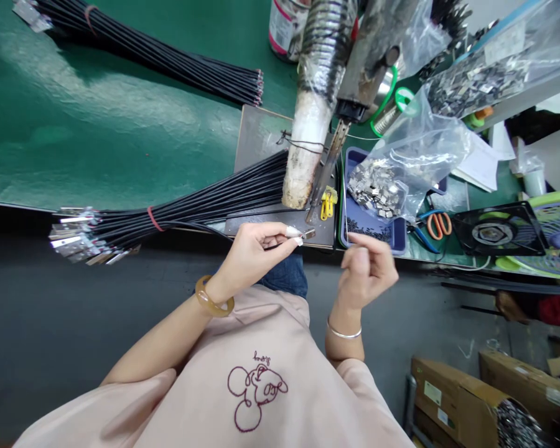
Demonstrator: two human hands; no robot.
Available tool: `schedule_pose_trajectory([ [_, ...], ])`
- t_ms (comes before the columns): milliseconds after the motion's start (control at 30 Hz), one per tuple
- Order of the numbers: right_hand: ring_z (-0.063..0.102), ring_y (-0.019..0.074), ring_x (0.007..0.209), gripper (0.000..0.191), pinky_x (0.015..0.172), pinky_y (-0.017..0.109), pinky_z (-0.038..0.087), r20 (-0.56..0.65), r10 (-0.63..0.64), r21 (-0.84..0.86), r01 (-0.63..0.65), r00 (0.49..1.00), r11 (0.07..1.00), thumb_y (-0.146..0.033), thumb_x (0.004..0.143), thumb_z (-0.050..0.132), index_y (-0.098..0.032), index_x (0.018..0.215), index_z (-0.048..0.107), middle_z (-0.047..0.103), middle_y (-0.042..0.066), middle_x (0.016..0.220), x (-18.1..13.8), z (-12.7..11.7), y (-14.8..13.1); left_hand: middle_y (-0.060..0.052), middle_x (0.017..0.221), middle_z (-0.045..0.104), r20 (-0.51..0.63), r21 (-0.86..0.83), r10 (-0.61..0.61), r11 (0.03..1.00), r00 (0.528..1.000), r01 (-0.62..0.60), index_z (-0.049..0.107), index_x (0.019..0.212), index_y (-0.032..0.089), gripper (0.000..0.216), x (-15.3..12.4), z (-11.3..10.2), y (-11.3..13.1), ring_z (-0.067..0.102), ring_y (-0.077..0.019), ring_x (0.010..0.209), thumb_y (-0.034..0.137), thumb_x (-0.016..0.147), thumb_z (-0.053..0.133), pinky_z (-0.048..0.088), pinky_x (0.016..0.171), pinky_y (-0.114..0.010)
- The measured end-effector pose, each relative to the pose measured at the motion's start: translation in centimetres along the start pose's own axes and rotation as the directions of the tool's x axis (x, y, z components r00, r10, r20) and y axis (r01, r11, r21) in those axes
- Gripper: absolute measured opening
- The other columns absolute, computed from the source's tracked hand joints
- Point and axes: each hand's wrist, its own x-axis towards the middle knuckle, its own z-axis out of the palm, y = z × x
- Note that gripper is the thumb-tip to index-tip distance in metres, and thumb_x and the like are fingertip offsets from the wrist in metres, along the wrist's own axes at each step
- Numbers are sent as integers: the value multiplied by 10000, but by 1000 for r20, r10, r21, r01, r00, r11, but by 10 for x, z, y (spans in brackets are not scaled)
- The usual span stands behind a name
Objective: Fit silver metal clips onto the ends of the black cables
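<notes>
My left hand [261, 246], with white covers on its thumb and index fingertips, pinches a small metal connector [309, 234] at the bench edge. A black cable seems to lead to it from the bundle of black cables [191, 202], tied with a red band; the join is hidden by my fingers. To the right, my right hand [366, 267] is closed, thumb and index together on the lower end of a thin solder wire [345, 193]. Above both hands, a soldering iron [329, 165] on a stand points down, beside a foil-wrapped hose [301, 168].
A purple tray [399, 239] holds metal connector shells [378, 186] and small black pieces. Yellow clips [327, 204], orange-handled pliers [437, 225], solder spools [392, 112] and a black fan [499, 230] stand around. Another cable bundle [168, 56] lies on the green bench [121, 143].
</notes>
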Motion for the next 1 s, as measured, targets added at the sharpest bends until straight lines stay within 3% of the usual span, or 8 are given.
schedule_pose_trajectory([
  [67, 474, 103, 378, 149, 393, 263, 351, -100, 26, 52, -21, 995, 998, -324, 1003, 499, -275, 1107, 594, 585, -54, 608, 1, -2, -4, -37, 708, 718, -19, -29, -9, 1000, 1000, 8, 760, 775, 135, 126, 0, 1, 2, 603, -119, 621, 243, 803, 703, 496, 574, -207],
  [133, 574, 112, 417, 143, 422, 268, 445, -82, 40, 54, -36, 996, 998, -274, 1007, 506, -291, 1145, 537, 707, -27, 754, 1, -2, -6, -34, 687, 705, -27, -55, -30, 998, 999, 28, 743, 736, 134, 123, 1, 3, 3, 606, -121, 622, 238, 786, 700, 488, 560, -201],
  [233, 763, 169, 706, 106, 637, 328, 621, 79, -9, 10, 8, 997, 1000, -230, 983, 574, -281, 1074, 596, 779, 20, 974, -1, 2, -5, -21, 646, 675, -25, -87, -38, 996, 999, 36, 727, 715, 132, 127, 5, 4, 5, 576, -108, 581, 243, 769, 698, 468, 538, -196],
  [333, 778, 190, 900, 53, 741, 334, 654, 252, -34, -12, 38, 967, 999, -218, 948, 627, -261, 949, 657, 778, 40, 1021, -2, 7, 0, -12, 622, 650, -17, -80, -35, 996, 999, 33, 710, 700, 129, 140, 7, 4, 6, 551, -99, 558, 242, 778, 684, 448, 530, -198],
  [700, 779, 144, 792, 101, 733, 282, 661, 386, 181, 128, -247, 905, 961, -243, 908, 655, -214, 822, 610, 780, 42, 1039, 13, 11, 3, -14, 644, 660, -15, -86, -67, 994, 998, 65, 711, 721, 132, 120, 11, 4, 10, 577, -110, 573, 234, 781, 688, 457, 541, -207],
  [1000, 777, 130, 823, 76, 732, 242, 665, 391, 103, 161, -178, 915, 971, -177, 889, 666, -214, 827, 643, 779, 22, 1015, 18, 11, 4, -11, 645, 657, -59, -66, -70, 996, 996, 66, 717, 713, 127, 131, 12, 6, 11, 567, -100, 571, 236, 783, 694, 439, 531, -192],
])
